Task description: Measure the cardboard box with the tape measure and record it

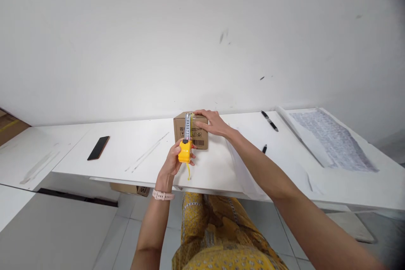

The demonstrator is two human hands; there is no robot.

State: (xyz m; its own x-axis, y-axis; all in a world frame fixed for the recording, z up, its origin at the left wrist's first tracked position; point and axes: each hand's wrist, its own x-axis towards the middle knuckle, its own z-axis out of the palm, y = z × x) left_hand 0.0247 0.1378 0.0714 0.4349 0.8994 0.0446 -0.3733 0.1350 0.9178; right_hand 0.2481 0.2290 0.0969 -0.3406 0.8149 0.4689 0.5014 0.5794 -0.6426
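A small brown cardboard box [198,137] stands on the white table [133,152], close to the wall. My left hand [175,159] grips a yellow tape measure [185,151] at the box's near side. Its metal blade [187,126] runs up over the box to the far edge. My right hand [212,121] lies on the top of the box, fingers pressing the blade's tip down at the far rim. A pale watch strap is on my left wrist.
A black phone [98,148] lies on the table to the left. A black pen [269,120] and its cap [264,148] lie to the right, beside a large printed sheet [332,137]. Another cardboard box [9,125] shows at the far left.
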